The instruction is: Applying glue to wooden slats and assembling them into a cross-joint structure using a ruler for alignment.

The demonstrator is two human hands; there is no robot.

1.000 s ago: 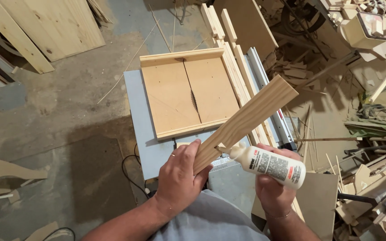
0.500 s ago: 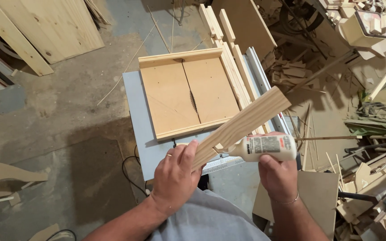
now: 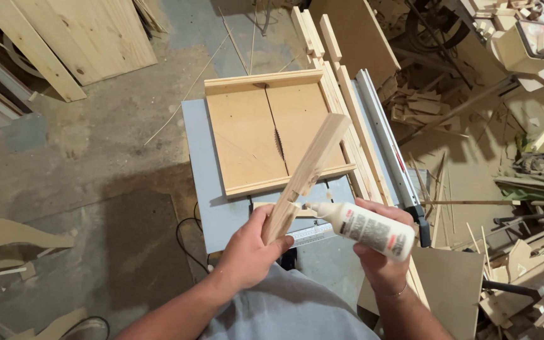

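A: Two hands busy? Left hand point(image 3: 247, 255)?
B: Wrapped round the wooden board point(image 3: 305, 174), tilted over the table saw point(image 3: 221, 208).
A: Right hand point(image 3: 379, 261)?
B: Clenched on the white glue bottle point(image 3: 366, 230), nozzle touching the board's notch.

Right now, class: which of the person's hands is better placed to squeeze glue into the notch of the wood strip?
Right. The right hand already holds the glue bottle, nozzle at the notch; the left hand grips the wood strip.

pale wood strip point(image 3: 306, 173), white glue bottle point(image 3: 368, 229), grey table point(image 3: 212, 201)
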